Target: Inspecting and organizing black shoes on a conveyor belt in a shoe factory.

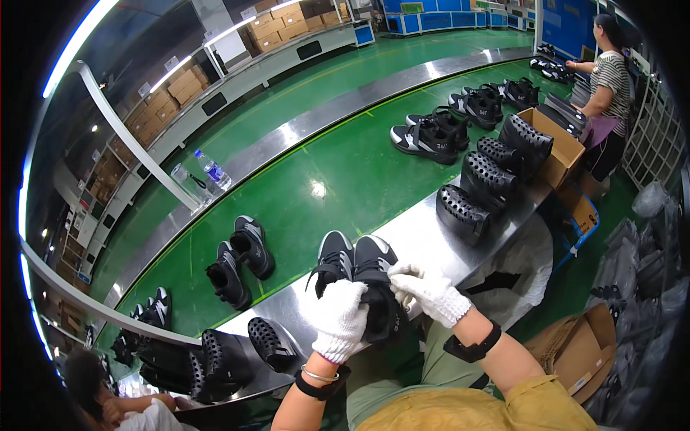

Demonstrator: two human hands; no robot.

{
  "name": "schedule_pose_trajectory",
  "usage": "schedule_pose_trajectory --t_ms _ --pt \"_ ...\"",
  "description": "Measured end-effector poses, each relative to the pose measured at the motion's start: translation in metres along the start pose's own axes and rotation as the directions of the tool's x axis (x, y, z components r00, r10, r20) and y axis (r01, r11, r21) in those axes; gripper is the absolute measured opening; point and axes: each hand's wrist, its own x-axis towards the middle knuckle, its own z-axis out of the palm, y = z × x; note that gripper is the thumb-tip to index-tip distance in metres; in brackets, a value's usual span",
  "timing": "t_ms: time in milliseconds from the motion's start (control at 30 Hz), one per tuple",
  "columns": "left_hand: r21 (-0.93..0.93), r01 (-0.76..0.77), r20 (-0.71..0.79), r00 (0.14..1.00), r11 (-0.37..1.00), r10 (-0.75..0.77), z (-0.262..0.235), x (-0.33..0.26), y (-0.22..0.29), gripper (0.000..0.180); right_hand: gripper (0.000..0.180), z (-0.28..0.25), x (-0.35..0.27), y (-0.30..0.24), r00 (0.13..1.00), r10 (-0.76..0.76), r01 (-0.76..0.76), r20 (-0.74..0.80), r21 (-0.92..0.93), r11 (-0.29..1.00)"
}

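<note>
Two black sneakers (357, 276) stand side by side at the counter (424, 230) edge. The gloved left hand (340, 317) grips one heel, the right hand (429, 291) apparently pinches the other's collar. Two more sneakers (241, 262) lie on the green belt (323, 172).

Bright overhead strip lighting, glare on the steel table edge (431, 230), strong fisheye bending, dark rim

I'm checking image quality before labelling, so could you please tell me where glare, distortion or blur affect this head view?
Head view: the metal strips beside the green belt glare white; fisheye bends the belt's straight edges and blackens the corners; both gloved hands, left and right, and the black shoes stay sharp; the rim is dim and soft.
</note>
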Motion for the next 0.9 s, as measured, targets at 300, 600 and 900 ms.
schedule_pose_trajectory --t_ms 300,600,900 --pt "0.012 0.072 -0.045 0.996 0.997 -0.071 0.004 -0.004 0.005 0.03 0.024 -0.003 -0.018 0.031 0.98 0.182 -0.176 -0.078 0.076 0.981" --pt "-0.004 0.045 -0.037 0.998 0.999 -0.045 0.011 0.001 0.009 0.02 0.076 0.013 -0.076 -0.005 0.949 -0.213 0.3 0.232 -0.875 0.38" --pt "-0.15 0.067 0.027 0.998 0.986 -0.063 -0.019 -0.004 0.031 0.016 0.037 0.017 -0.017 0.011 0.874 -0.409 0.352 0.262 -0.922 0.163"
